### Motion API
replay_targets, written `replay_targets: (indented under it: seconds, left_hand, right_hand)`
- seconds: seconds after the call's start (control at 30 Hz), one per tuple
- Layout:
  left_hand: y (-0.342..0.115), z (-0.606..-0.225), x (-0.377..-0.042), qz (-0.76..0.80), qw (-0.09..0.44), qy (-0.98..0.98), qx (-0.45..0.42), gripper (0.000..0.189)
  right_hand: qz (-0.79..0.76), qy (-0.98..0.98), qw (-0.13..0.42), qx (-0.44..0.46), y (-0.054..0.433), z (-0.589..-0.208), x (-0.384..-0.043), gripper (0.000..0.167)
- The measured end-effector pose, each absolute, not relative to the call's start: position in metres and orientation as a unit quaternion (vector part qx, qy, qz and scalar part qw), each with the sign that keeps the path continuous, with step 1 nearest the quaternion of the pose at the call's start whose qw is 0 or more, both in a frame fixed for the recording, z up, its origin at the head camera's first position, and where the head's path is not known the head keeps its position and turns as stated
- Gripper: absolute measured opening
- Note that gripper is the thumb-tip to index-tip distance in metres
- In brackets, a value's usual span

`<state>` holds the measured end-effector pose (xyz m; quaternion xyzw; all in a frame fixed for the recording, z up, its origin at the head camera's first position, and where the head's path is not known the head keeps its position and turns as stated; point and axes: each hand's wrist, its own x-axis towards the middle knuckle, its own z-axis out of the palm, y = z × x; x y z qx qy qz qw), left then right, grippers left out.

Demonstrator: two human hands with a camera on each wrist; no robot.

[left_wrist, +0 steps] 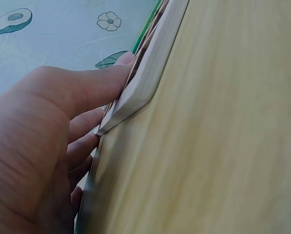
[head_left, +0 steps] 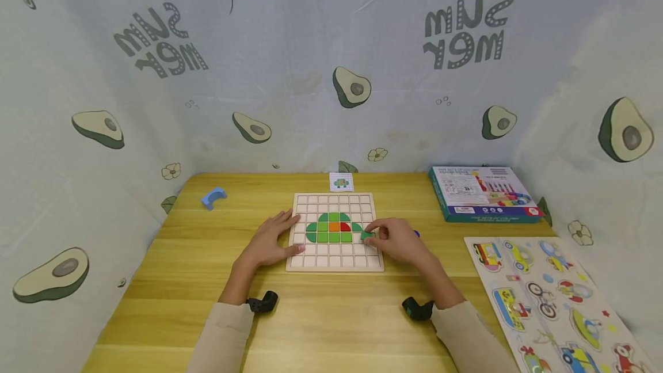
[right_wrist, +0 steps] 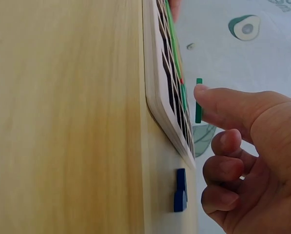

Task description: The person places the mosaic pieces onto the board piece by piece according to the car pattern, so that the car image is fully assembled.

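Observation:
A wooden grid board (head_left: 335, 261) lies mid-table, with green tiles (head_left: 322, 226), an orange tile (head_left: 334, 227) and a red tile (head_left: 345, 227) set in its squares. My left hand (head_left: 269, 239) rests along the board's left edge, its thumb on the frame and the other fingers spread beside it. Between thumb and forefinger my right hand (head_left: 397, 239) pinches a dark green tile (right_wrist: 199, 100), held above the board's right side; in the right wrist view a gap shows between tile and board. The other right fingers are curled in.
A small picture card (head_left: 341, 182) lies behind the board. Blue pieces (right_wrist: 180, 190) sit right of it, partly hidden by my right hand in the head view. A blue arch (head_left: 214, 197) is at far left; a box (head_left: 484, 194) and a vehicle puzzle board (head_left: 549, 298) are right.

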<state>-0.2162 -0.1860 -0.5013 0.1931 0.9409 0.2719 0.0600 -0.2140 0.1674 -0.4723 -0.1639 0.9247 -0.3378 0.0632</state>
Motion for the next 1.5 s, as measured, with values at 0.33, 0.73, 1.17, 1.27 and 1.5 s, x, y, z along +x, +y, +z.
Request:
replay_targets:
  seconds: [0.33,0.73,1.17,1.27,1.5]
  left_hand:
    - [-0.185,-0.500,-0.220,0.287,0.057,0.932,0.215,0.082]
    - [-0.186,-0.501,-0.219,0.280,0.054,0.936,0.208,0.083]
    - [-0.185,-0.501,-0.217,0.284,0.054,0.934,0.210,0.080]
    - [-0.185,-0.501,-0.217,0.285,0.057,0.934,0.208,0.080]
    - [-0.187,-0.501,-0.218,0.287,0.066,0.933,0.205,0.082]
  right_hand:
    - [-0.341,0.924,0.075,-0.160,0.157,-0.477,-0.219,0.020]
    - [-0.340,0.924,0.077,-0.157,0.151,-0.476,-0.219,0.020]
    - [-0.346,0.922,0.083,-0.153,0.151,-0.477,-0.217,0.016]
    - [-0.350,0.921,0.082,-0.149,0.155,-0.475,-0.216,0.017]
    - [-0.335,0.932,0.059,-0.128,0.172,-0.473,-0.214,0.018]
